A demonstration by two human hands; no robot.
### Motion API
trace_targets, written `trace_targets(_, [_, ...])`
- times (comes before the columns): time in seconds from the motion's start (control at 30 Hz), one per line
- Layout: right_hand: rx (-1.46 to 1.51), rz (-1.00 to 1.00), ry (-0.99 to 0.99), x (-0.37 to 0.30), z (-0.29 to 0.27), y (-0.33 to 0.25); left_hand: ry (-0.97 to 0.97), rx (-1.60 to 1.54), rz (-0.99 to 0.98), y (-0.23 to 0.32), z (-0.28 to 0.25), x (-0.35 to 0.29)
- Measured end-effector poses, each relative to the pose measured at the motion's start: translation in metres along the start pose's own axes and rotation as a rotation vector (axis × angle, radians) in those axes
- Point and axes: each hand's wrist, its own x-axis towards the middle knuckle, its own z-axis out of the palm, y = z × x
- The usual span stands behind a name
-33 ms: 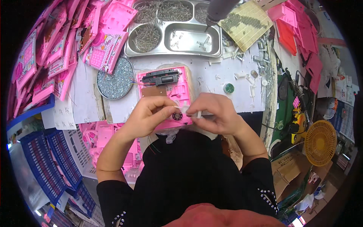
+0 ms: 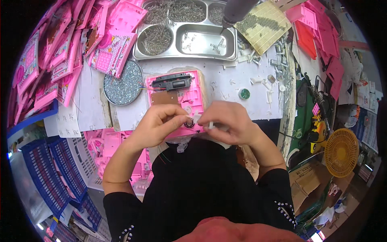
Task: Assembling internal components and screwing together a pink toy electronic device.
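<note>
A pink plastic toy housing (image 2: pixel 196 103) lies before me with a black mechanism (image 2: pixel 171 82), a brown board (image 2: pixel 163 98) and a round dark part (image 2: pixel 189 122) in it. Over its near end my left hand (image 2: pixel 159 124) is closed in a pinch, thumb against forefinger. Opposite it, my right hand (image 2: pixel 231 123) is closed with a small white plastic piece (image 2: pixel 211 125) between its fingers. A translucent white part (image 2: pixel 196 118) shows between the fingertips of both hands; which hand grips it is hard to make out.
Beyond the housing stands a steel compartment tray (image 2: pixel 185 58) of springs and small metal parts. A round dish of screws (image 2: pixel 122 86) sits left, near stacked pink housings (image 2: pixel 60 60). A power screwdriver (image 2: pixel 236 12) hangs above the tray. White plastic parts (image 2: pixel 264 86) and a green-topped round container (image 2: pixel 244 94) lie right.
My hands have shifted slightly over the housing's near end. The right fingers have turned a little, and the white pieces between the hands have moved with them.
</note>
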Motion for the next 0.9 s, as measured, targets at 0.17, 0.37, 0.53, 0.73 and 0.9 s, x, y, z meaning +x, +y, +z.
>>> trace_targets(0.17, [0.036, -0.133, -0.095, -0.008, 0.013, -0.004, -0.148, -0.047, 0.006, -0.026, 0.003, -0.008])
trace_targets(0.37, [0.054, -0.156, -0.16, -0.014, 0.006, -0.008, -0.412, -0.141, -0.261, -0.022, -0.005, -0.013])
trace_targets(0.53, [0.439, 0.304, 0.021, -0.049, 0.0, 0.008, -0.084, 0.153, 0.193, -0.012, -0.002, -0.013])
trace_targets(0.73, [0.386, 0.324, 0.274, -0.04, -0.001, 0.032, 0.364, 1.113, 0.708, -0.041, 0.009, 0.019])
trace_targets(0.9, [-0.333, 0.096, 0.132, -0.02, -0.004, 0.019, 0.502, 0.864, 0.694, -0.058, 0.006, 0.008])
